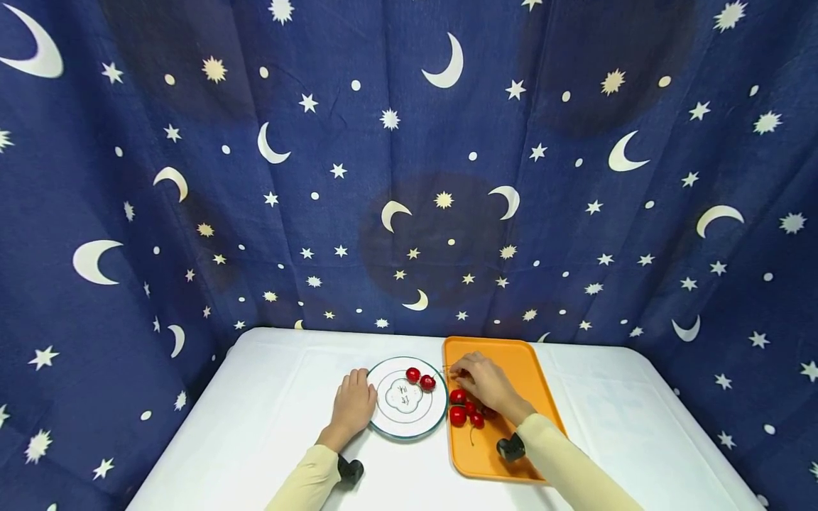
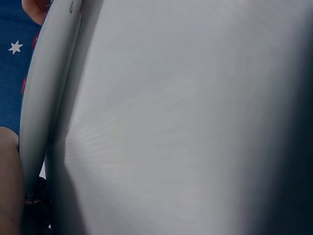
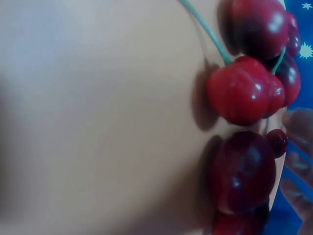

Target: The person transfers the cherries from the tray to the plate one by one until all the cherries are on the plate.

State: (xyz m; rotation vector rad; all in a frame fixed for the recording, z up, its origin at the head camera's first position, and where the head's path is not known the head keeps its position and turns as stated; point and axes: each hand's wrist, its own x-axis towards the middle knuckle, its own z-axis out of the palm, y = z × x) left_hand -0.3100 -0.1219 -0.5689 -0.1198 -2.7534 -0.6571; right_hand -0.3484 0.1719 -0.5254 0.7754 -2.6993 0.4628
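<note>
A white plate [image 1: 391, 420] with a dark green rim holds two red cherries [image 1: 427, 383]. My left hand [image 1: 353, 406] rests at the plate's left rim; in the left wrist view part of that hand [image 2: 9, 181] shows against the plate's side [image 2: 46, 98]. Over the left side of an orange tray [image 1: 520, 369] is my right hand [image 1: 487, 383], its fingertips near thin stems by the plate's right rim. In the right wrist view its fingers [image 3: 299, 164] look bent and apart, beside a small dark cherry [image 3: 278, 143]. Whether they touch a stem is unclear.
Several cherries [image 1: 457, 416] lie on the tray below the right hand, some with green stems. Plate and tray stand side by side on a white tablecloth [image 1: 281, 397]. A dark blue curtain [image 1: 345, 213] with moons and stars surrounds the table's back and sides.
</note>
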